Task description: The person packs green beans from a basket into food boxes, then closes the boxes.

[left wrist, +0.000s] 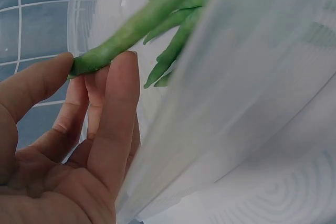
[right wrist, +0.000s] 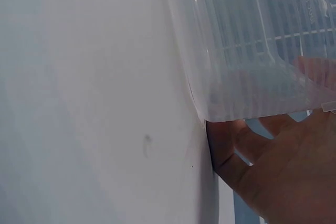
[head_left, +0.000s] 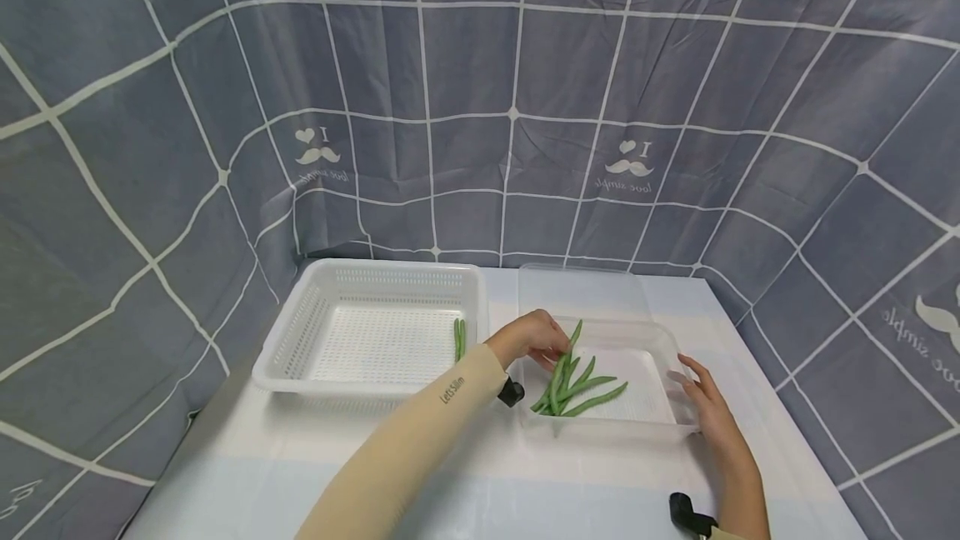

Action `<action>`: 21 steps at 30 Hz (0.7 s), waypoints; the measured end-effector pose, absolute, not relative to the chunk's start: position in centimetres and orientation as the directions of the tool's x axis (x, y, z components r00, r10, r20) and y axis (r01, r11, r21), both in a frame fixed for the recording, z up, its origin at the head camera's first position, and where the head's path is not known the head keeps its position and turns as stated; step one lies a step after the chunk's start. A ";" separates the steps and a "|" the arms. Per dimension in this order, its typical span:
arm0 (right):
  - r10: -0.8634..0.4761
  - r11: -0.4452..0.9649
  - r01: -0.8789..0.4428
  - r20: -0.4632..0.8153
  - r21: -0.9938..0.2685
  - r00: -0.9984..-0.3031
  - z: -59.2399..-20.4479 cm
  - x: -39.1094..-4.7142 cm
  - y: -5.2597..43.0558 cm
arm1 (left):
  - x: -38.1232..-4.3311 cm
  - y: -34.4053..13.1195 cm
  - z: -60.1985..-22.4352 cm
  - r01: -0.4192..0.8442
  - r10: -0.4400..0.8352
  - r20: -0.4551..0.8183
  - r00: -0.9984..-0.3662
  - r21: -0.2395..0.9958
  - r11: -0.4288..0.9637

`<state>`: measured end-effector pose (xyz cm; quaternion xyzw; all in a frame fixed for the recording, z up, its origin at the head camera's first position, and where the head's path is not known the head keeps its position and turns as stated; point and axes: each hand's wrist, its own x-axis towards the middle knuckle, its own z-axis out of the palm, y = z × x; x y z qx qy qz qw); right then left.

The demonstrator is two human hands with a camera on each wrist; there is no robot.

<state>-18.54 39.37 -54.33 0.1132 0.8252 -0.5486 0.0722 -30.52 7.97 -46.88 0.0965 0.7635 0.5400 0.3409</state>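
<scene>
My left hand (head_left: 534, 335) reaches into a clear plastic container (head_left: 637, 430) from its left side. Thumb and fingertips pinch the end of a green bean (left wrist: 131, 31), as the left wrist view shows close up. Several other green beans (head_left: 592, 398) lie in a loose bunch in the container's left part, below the held one. At the container's right end, my right hand (head_left: 716, 415) grips the wall. In the right wrist view, a digit of the right hand (right wrist: 294, 163) shows through the ribbed clear wall, while other fingers stay outside near the bottom corner.
A white perforated basket (head_left: 322, 387) stands left of the container, with green beans (head_left: 459, 340) at its right side. Behind the container lies a clear flat lid (head_left: 577, 280). A grey checked curtain (head_left: 472, 148) surrounds the white table (head_left: 570, 498).
</scene>
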 end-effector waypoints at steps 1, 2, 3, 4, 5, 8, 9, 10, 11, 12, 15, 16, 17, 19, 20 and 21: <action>0.109 0.371 0.267 -0.244 -0.889 -0.964 -54.3 -18.5 39.4 | -30.4 8.0 -46.8 -0.213 0.511 -0.412 -0.755 0.890 0.403; 0.109 0.372 0.265 -0.242 -0.890 -0.964 -54.3 -18.5 39.4 | -30.3 8.1 -46.8 -0.204 0.508 -0.407 -0.759 0.890 0.408; 0.108 0.374 0.263 -0.239 -0.890 -0.965 -54.3 -18.5 39.4 | -30.3 8.1 -46.7 -0.198 0.505 -0.403 -0.763 0.890 0.411; 0.107 0.375 0.258 -0.235 -0.890 -0.966 -54.3 -18.5 39.4 | -30.2 8.1 -46.7 -0.193 0.502 -0.401 -0.767 0.889 0.415; 0.106 0.376 0.255 -0.232 -0.891 -0.967 -54.3 -18.5 39.4 | -30.2 8.1 -46.6 -0.192 0.497 -0.399 -0.771 0.889 0.416; 0.107 0.378 0.249 -0.225 -0.892 -0.968 -54.3 -18.6 39.4 | -30.2 8.0 -46.6 -0.199 0.495 -0.403 -0.770 0.889 0.414; 0.107 0.376 0.249 -0.225 -0.893 -0.968 -54.3 -18.6 39.4 | -30.3 8.0 -46.6 -0.204 0.496 -0.405 -0.768 0.889 0.410; 0.108 0.373 0.250 -0.226 -0.893 -0.968 -54.3 -18.6 39.4 | -30.3 8.0 -46.6 -0.208 0.498 -0.406 -0.766 0.890 0.406; 0.108 0.370 0.252 -0.228 -0.894 -0.968 -54.3 -18.6 39.3 | -30.4 7.9 -46.7 -0.212 0.503 -0.407 -0.762 0.892 0.400; 0.109 0.367 0.254 -0.230 -0.895 -0.967 -54.3 -18.6 39.4 | -30.4 7.8 -46.7 -0.213 0.513 -0.408 -0.756 0.893 0.396; 0.111 0.359 0.261 -0.237 -0.896 -0.965 -54.4 -18.6 39.3 | -30.6 7.5 -46.9 -0.220 0.536 -0.400 -0.744 0.903 0.369; 0.111 0.357 0.262 -0.238 -0.896 -0.965 -54.4 -18.6 39.3 | -30.7 7.3 -46.9 -0.227 0.544 -0.398 -0.739 0.907 0.355; 0.110 0.356 0.263 -0.239 -0.897 -0.965 -54.4 -18.6 39.3 | -30.8 7.2 -46.8 -0.237 0.548 -0.399 -0.735 0.909 0.344; 0.112 0.356 0.263 -0.238 -0.897 -0.965 -54.4 -18.6 39.3 | -31.0 6.7 -46.6 -0.260 0.548 -0.401 -0.734 0.912 0.318; 0.111 0.358 0.262 -0.237 -0.896 -0.965 -54.4 -18.6 39.3 | -31.1 6.5 -46.4 -0.272 0.547 -0.402 -0.734 0.912 0.306; 0.110 0.358 0.260 -0.236 -0.897 -0.966 -54.3 -18.6 39.3 | -31.2 6.2 -46.1 -0.283 0.544 -0.403 -0.736 0.913 0.294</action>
